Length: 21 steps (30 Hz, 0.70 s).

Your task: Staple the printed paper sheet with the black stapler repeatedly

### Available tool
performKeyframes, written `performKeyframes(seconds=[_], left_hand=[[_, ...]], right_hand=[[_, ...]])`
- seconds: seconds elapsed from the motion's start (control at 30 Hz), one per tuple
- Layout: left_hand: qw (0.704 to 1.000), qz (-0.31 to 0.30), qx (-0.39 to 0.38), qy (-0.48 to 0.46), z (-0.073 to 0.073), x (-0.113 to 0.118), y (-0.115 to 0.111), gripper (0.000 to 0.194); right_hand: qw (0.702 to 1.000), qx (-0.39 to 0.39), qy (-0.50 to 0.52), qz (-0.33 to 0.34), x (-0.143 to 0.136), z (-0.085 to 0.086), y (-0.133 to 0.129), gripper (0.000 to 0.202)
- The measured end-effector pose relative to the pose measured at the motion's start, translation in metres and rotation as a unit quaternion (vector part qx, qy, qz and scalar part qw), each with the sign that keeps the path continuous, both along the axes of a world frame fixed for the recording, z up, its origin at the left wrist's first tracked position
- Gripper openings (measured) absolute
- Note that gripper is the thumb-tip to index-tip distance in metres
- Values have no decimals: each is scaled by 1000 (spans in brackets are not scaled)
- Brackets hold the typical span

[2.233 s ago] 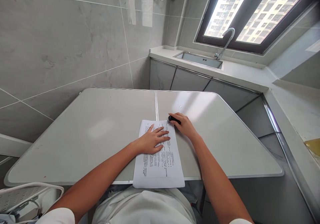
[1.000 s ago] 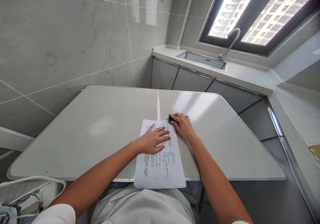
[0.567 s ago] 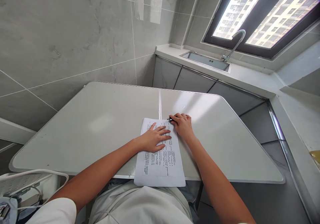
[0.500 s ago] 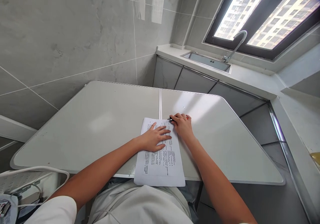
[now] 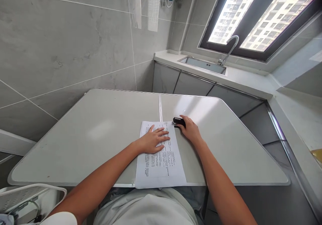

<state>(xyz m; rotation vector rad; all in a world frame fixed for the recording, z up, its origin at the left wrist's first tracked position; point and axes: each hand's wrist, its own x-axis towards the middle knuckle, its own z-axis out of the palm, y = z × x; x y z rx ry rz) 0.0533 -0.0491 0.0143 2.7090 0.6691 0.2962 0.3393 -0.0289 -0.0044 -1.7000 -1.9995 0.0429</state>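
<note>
Printed paper sheets (image 5: 161, 171) lie on the table, with their near edge hanging slightly over its front. My left hand (image 5: 153, 140) rests flat on the upper half of the paper, fingers spread. At the paper's top right corner is a black stapler (image 5: 179, 121), gripped from the right by my right hand (image 5: 190, 128). Its front end is at the corner of the paper; whether the paper sits between its jaws I cannot tell. How many sheets lie in the stack does not show.
The white table (image 5: 105, 144) has a seam down its middle. A white plastic basket (image 5: 32, 198) with items inside stands at the lower left. Behind the table, a counter holds a sink (image 5: 203, 65) and a faucet (image 5: 230, 49) under a window.
My right hand has shifted slightly right and its grip has changed, so more of the stapler shows. My left hand stays flat on the paper. The view has tilted a little.
</note>
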Motion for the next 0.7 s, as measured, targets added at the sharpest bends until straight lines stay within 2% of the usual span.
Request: performKeyframes(seconds=[0.1,0.2,0.27,0.33,0.4,0.53,0.63,0.7], left_hand=[[1000,-1,-13,-1,-2,-1,2,52],[1000,15,-17,-19,-2,1,1,48],[995,65,-18,-75,2,0,3,38],[975,145,-28,-166,9,-5,8,32],[937,228,-37,-262,14,-14,17,29],[854,366,-46,-367,11,-32,36,18],[813,418,-90,-395,2,-38,44,15],[804,427,-115,-397,-2,-38,46,15]], right_hand=[[996,30,28,-82,2,-6,1,22],[982,83,70,-157,0,-2,-4,29],[976,104,93,-170,-6,8,-9,33],[978,99,111,-146,-21,19,-18,32],[985,61,126,-98,-45,28,-29,28],[993,-44,106,2,-104,26,-56,23],[991,-81,86,56,-132,16,-71,14],[990,-87,79,75,-135,10,-75,12]])
